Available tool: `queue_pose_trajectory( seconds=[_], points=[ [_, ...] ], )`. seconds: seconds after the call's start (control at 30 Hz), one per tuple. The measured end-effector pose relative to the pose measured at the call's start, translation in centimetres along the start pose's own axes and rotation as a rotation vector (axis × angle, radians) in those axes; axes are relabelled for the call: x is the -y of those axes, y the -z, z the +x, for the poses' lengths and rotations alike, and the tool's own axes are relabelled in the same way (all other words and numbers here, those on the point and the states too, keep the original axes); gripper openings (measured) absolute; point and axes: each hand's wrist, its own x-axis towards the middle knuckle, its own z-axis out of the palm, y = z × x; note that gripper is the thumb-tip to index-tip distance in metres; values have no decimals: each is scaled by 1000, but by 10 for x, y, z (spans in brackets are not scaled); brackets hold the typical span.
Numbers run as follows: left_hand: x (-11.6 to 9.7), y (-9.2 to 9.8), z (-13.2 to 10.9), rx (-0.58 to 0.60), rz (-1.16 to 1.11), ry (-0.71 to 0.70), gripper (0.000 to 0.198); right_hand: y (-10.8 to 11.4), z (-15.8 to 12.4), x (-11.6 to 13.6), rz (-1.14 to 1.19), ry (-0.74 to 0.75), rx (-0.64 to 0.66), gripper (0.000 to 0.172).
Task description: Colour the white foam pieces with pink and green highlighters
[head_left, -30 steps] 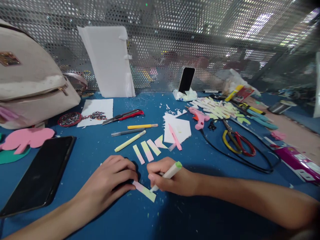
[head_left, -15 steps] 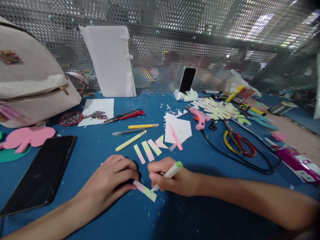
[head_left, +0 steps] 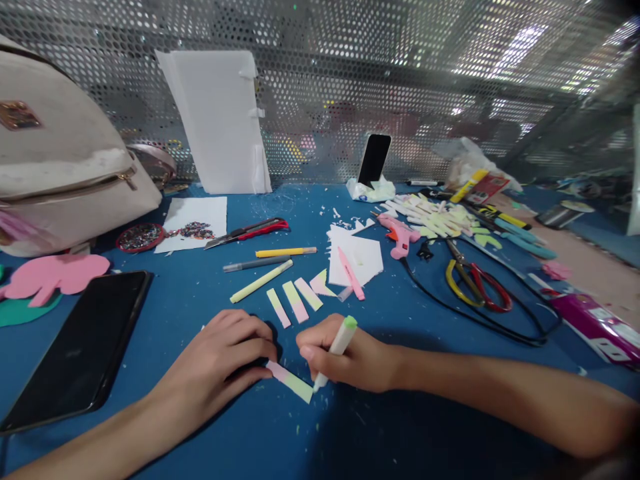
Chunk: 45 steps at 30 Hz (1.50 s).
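Observation:
My left hand [head_left: 220, 363] lies curled on the blue table [head_left: 210, 433], its fingertips pressing down one end of a small pink and green paper strip [head_left: 290, 382]. My right hand [head_left: 345, 357] is closed around a green-capped highlighter marker [head_left: 336, 347], whose tip touches the strip's far right end. Just beyond my hands lie three similar coloured strips [head_left: 295, 301] side by side and a small pointed scrap [head_left: 320, 285].
A black phone [head_left: 80, 347] lies at the left, a beige bag [head_left: 65, 167] behind it. Pens, a utility knife [head_left: 250, 231], white paper [head_left: 357, 257], a pink glue gun [head_left: 400, 233] with its cord, scissors [head_left: 473, 280] and cut strips fill the middle and right. A perforated metal wall stands behind.
The marker has tipped more upright and its tip has slid to the right end of the strip. My left hand has stayed in place.

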Motion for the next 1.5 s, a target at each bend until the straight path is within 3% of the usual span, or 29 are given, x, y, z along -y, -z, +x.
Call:
queue_pose_trajectory(
  seconds=[0.93, 1.13, 1.5],
  points=[
    [0, 0, -1, 21, 9, 2, 19, 0, 0, 0, -2, 24, -22, 42],
    [1, 0, 0, 16, 8, 1, 18, 0, 0, -2, -65, -6, -17, 26],
    [1, 0, 0, 14, -12, -1, 15, 0, -1, -5, -121, 19, 28, 38]
  ],
)
